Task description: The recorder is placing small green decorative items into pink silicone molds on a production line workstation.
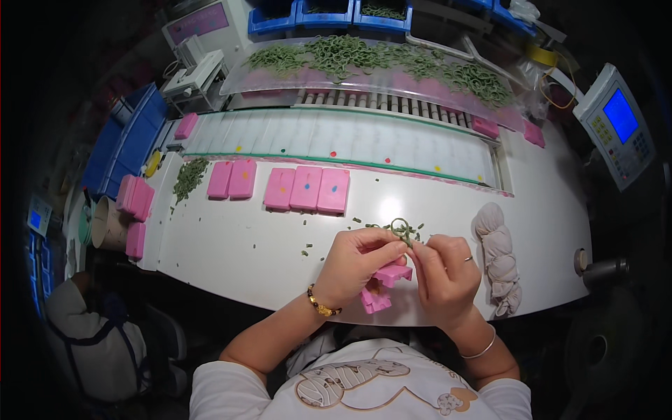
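My left hand [358, 264] is closed around a pink rubber mold [378, 302] that has notched, uneven edges and hangs below the palm. At its thumb and forefinger, a green wax ring [407, 238] stands upright. My right hand [448, 276] is closed too, its thumb and forefinger pinching the stem of that ring from the right. The fingertips hide the ring's lower end. Small green crumbs [357, 220] lie on the white table just beyond both hands. The left palm covers part of the mold.
Pink molds [306, 187] with coloured dots lie in two groups left of centre. Green scraps [189, 178] are heaped farther left. A knotted pale cloth [498, 259] lies to the right. Beyond a sunken white strip [336, 140], a clear tray [238, 80] holds many green rings.
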The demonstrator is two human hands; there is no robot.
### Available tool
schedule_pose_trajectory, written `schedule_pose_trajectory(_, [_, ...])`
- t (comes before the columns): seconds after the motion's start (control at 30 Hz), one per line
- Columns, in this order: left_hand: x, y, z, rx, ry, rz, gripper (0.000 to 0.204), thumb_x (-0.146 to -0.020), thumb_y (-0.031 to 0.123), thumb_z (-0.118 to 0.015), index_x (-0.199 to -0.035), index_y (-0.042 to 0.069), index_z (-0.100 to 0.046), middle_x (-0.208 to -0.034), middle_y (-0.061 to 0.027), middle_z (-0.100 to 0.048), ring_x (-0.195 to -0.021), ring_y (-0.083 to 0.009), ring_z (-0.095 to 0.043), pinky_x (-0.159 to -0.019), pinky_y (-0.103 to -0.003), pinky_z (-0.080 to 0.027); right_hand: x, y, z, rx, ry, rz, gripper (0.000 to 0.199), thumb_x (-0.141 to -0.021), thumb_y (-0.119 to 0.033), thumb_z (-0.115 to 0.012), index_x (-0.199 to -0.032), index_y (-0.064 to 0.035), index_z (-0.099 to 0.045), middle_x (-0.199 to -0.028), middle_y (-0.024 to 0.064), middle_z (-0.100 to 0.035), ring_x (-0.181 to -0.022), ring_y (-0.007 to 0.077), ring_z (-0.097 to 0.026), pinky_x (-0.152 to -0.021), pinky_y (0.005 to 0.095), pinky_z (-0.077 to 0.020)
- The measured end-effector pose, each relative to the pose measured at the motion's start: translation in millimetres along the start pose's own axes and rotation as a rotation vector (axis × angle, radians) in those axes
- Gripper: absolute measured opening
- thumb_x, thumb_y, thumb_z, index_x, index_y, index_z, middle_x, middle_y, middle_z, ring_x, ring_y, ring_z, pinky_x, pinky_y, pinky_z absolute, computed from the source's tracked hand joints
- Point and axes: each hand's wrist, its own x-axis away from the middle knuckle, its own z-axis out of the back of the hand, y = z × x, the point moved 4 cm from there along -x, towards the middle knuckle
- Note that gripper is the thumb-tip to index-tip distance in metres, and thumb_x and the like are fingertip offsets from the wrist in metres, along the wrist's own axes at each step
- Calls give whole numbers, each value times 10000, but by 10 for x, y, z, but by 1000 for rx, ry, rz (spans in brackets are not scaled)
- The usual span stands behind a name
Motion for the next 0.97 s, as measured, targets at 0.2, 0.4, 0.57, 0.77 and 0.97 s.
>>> schedule_pose_trajectory(0.2, [54,125,-10,-213,-19,46,127,-886,85,-673,-906,-39,-685,-794,-39,-682,-727,-52,-616,-638,-207,-501,-27,-44,31,44,-143,262,268,-649,-77,-640,-891,36,-657,-913,111,-576,-768,221,-572,-583,297,-486])
schedule_pose_trajectory(0.4, [114,153,-26,-538,64,-167,102,-828,60,-669,-852,-36,-694,-753,-53,-688,-690,-73,-629,-621,-230,-512,-40,8,0,-12,-264,282,218,-653,-83,-646,-846,16,-635,-906,95,-577,-775,209,-582,-579,298,-475])
schedule_pose_trajectory(0.57, [123,192,-48,-755,110,-383,94,-799,39,-663,-848,-29,-704,-754,-93,-693,-686,-103,-653,-635,-245,-525,-21,141,-67,-224,-261,13,115,-750,-81,-681,-832,-16,-633,-872,97,-566,-728,223,-579,-589,304,-472])
schedule_pose_trajectory(0.77, [98,230,-55,-684,105,-369,90,-800,23,-665,-860,-32,-704,-775,-86,-697,-710,-98,-657,-653,-240,-530,60,398,-173,-796,-384,-475,105,-893,-104,-648,-851,-8,-640,-854,42,-569,-681,114,-543,-569,256,-430])
schedule_pose_trajectory(0.97, [30,225,-61,-600,67,-346,106,-812,26,-664,-889,-34,-704,-815,-76,-702,-746,-93,-657,-682,-233,-530,189,507,-288,-1253,-567,-925,136,-960,-145,-595,-902,-43,-665,-901,0,-596,-687,49,-506,-592,197,-408])
